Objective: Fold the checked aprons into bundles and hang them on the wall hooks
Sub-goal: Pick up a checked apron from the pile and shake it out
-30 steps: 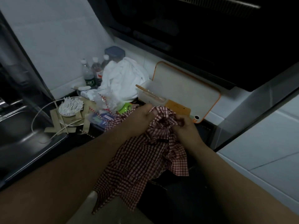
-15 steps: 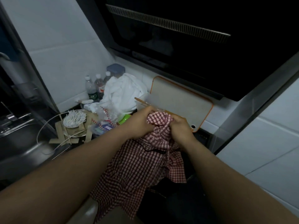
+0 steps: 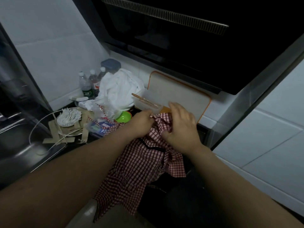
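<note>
Your left hand pinches the crumpled red-checked apron; right hand presses flat on its bunched top. Round dish holds thin white sticks.

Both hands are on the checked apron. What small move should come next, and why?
Probably gather up the hanging part: the left hand grips the apron at the top, the right hand rests on the bunch, yet most cloth hangs loose below.

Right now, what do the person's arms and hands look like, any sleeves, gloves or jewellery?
The left arm and right arm are bare, no sleeves in view. The left hand and right hand wear no gloves, watch or rings that show.
</note>
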